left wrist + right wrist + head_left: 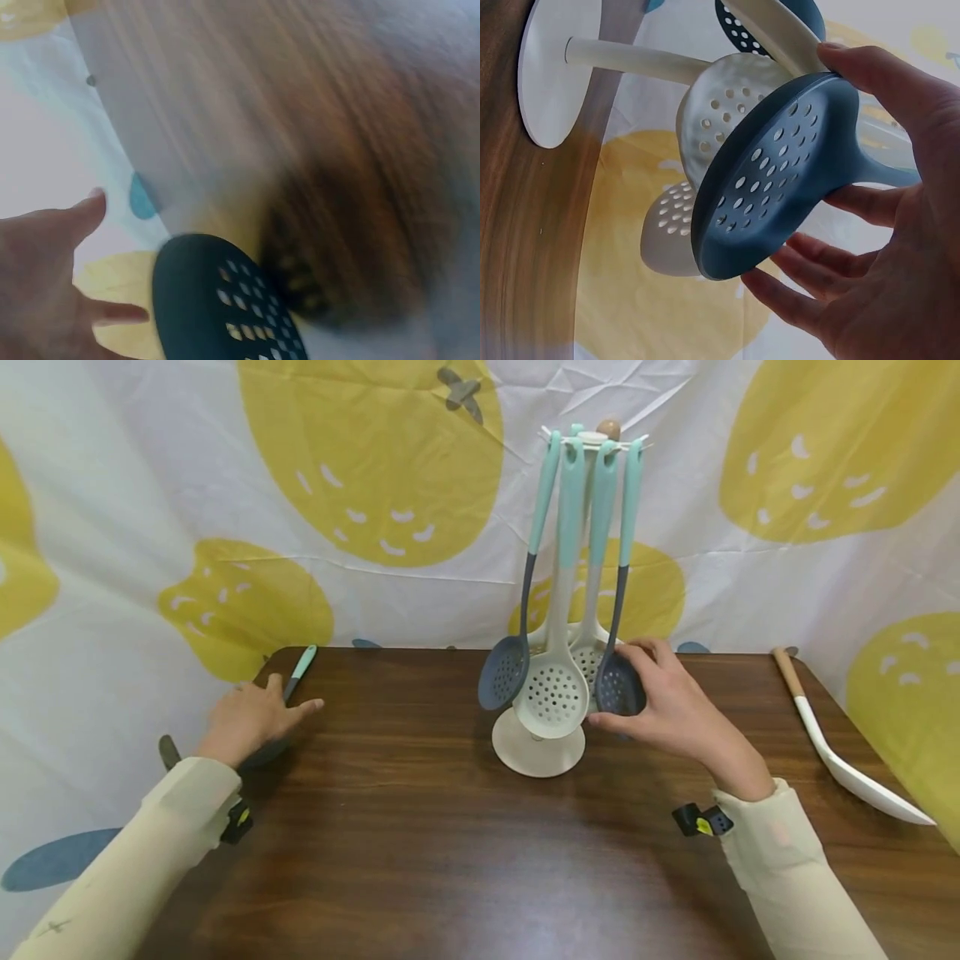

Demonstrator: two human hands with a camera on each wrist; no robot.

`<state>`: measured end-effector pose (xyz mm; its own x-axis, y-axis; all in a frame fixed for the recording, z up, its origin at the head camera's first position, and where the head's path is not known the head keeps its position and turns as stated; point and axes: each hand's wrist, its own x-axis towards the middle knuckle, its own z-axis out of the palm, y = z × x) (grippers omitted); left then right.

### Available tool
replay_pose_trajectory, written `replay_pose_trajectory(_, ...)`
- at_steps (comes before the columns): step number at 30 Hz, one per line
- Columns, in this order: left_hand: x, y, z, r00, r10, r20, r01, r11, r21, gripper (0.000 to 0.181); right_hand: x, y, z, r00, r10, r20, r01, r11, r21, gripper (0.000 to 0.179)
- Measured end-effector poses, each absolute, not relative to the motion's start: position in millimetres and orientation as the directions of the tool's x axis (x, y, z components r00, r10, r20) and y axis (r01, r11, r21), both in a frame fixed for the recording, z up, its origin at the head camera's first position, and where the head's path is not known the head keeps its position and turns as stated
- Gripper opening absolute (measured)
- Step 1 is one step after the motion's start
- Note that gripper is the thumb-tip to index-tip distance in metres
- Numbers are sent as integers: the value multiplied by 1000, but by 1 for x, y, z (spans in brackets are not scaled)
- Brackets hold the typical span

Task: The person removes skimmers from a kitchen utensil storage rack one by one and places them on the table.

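A white utensil rack [538, 752] stands on the table, hung with several mint-handled utensils. A white skimmer [553, 697] hangs at its front, a dark blue one [504, 672] at its left. My right hand [675, 706] grips the bowl of the right-hand dark blue skimmer [780, 172], thumb on one side and fingers on the other. Its handle still reaches up to the rack's top. My left hand [247, 718], fingers spread, is over a dark slotted turner [202, 300] with a mint handle [306, 660]; the hand hides part of it in the head view.
At the right side of the brown wooden table [420, 852] lies a white utensil [862, 781] with a wooden handle [787, 672]. Behind the table hangs a white cloth [420, 602] with yellow lemon prints.
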<state>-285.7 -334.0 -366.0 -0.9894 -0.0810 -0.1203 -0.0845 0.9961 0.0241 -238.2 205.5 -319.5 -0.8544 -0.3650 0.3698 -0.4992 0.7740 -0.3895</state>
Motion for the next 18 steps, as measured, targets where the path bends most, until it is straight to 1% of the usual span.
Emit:
replay_pose_trajectory(3,-288,-325,-364,-998,-63,-24,-64,996,55,112,-238,206,-319,-850,-365,380,-503,778,-376,91)
replay_pose_trajectory(6,-290,-313,-361,-998,-53,21,-51,994,97,108,-238,208,-318,-842,-379,384,-516,774,-366,90)
replay_pose_trajectory(13,-294,-286,-361,-999,31,25,34,991,130,107,-238,211,-316,-806,-412,425,-564,752,-341,84)
replay_pose_trajectory(18,-296,-269,-364,-996,82,29,86,979,185,104,-240,213,-316,-790,-416,450,-587,724,-363,79)
